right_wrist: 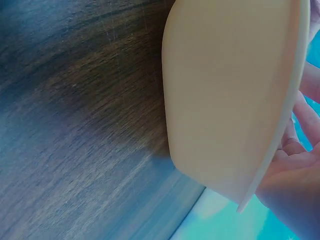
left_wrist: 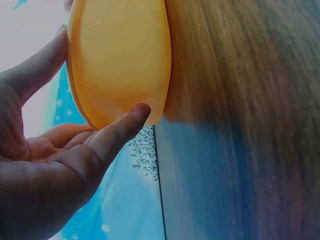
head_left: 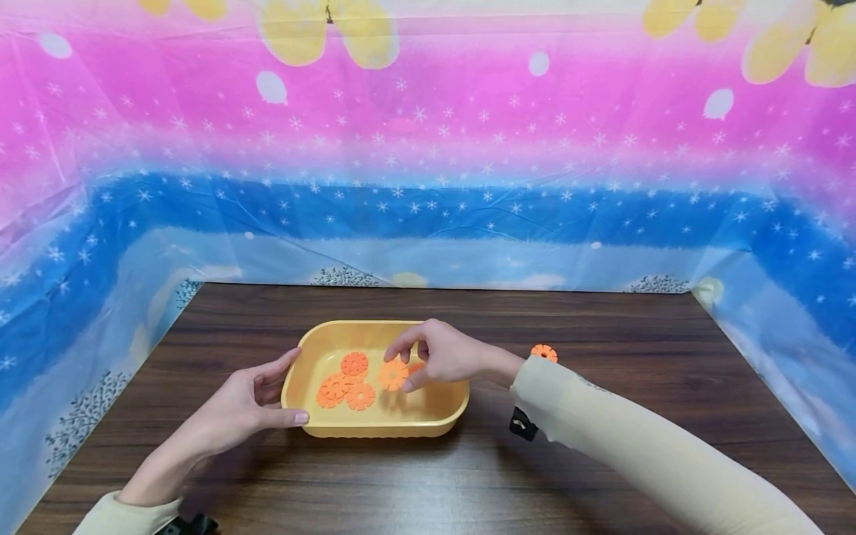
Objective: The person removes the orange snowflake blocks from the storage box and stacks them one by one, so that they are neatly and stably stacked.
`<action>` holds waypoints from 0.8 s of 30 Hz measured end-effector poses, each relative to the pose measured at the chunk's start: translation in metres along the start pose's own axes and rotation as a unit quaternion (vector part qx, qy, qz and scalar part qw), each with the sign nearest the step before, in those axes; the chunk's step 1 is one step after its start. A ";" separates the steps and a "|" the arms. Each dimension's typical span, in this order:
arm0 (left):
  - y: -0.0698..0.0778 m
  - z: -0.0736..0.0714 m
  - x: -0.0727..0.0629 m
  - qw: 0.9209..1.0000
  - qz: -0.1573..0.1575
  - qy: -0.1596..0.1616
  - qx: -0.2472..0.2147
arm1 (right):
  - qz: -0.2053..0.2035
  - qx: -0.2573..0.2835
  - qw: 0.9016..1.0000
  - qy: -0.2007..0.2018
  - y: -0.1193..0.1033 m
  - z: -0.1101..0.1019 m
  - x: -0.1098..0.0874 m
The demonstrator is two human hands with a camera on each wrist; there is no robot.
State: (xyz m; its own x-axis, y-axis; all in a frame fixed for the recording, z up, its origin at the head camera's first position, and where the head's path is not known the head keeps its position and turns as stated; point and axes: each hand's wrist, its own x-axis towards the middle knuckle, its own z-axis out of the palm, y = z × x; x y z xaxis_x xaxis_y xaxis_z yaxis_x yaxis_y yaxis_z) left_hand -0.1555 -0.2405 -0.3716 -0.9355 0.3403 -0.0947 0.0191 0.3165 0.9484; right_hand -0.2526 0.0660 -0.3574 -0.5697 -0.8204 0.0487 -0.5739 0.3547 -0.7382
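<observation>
A yellow plastic tub [head_left: 374,429] stands on the table with several orange notched discs [head_left: 354,363] lying in its left half, some overlapping. My left hand [head_left: 244,401] grips the tub's left end, thumb at the front corner and fingers at the back corner. In the left wrist view, the thumb presses on the outer wall of the tub [left_wrist: 120,55]. Over the inside of the tub, my right hand [head_left: 444,353] pinches one orange notched disc [head_left: 393,375] between thumb and fingertips. Another orange piece [head_left: 417,367] shows behind that hand, mostly hidden.
One more orange disc [head_left: 544,352] lies on the table to the right of the tub, partly covered by my right sleeve [head_left: 602,409]. The dark wood table [head_left: 267,483] is bordered at the back and sides by a patterned cloth [head_left: 428,215].
</observation>
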 end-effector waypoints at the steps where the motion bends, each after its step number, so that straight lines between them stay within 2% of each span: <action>1: 0.000 0.000 0.000 1.000 0.000 0.000 0.000 | -0.001 0.002 1.000 0.001 0.000 -0.001 -0.001; 10: -0.001 0.000 0.001 1.000 -0.001 0.003 0.012 | 0.009 0.021 1.000 0.018 -0.004 -0.008 -0.011; 13: -0.001 0.000 0.002 1.000 0.000 0.003 0.011 | 0.015 0.033 0.999 0.025 -0.016 -0.013 -0.019; 15: -0.001 0.000 0.002 1.000 -0.001 0.002 0.011 | 0.015 0.037 0.999 0.030 -0.016 -0.016 -0.022; 17: -0.001 0.000 0.001 1.000 -0.002 0.002 0.012 | 0.017 0.032 0.999 0.034 -0.015 -0.019 -0.026; 20: -0.001 0.000 0.001 1.000 -0.004 0.003 0.013 | 0.016 0.022 0.999 0.043 0.000 -0.021 -0.029; 24: -0.001 0.000 0.001 1.000 -0.007 0.005 0.013 | 0.017 0.021 0.998 0.056 0.003 -0.028 -0.037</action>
State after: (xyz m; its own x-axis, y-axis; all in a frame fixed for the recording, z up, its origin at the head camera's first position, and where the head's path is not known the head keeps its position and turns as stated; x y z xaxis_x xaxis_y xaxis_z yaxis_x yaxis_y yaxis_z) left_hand -0.1567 -0.2407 -0.3724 -0.9393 0.3271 -0.1038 0.0161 0.3444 0.9387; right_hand -0.2494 0.1098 -0.3427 -0.6519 -0.7522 0.0961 -0.5289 0.3602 -0.7684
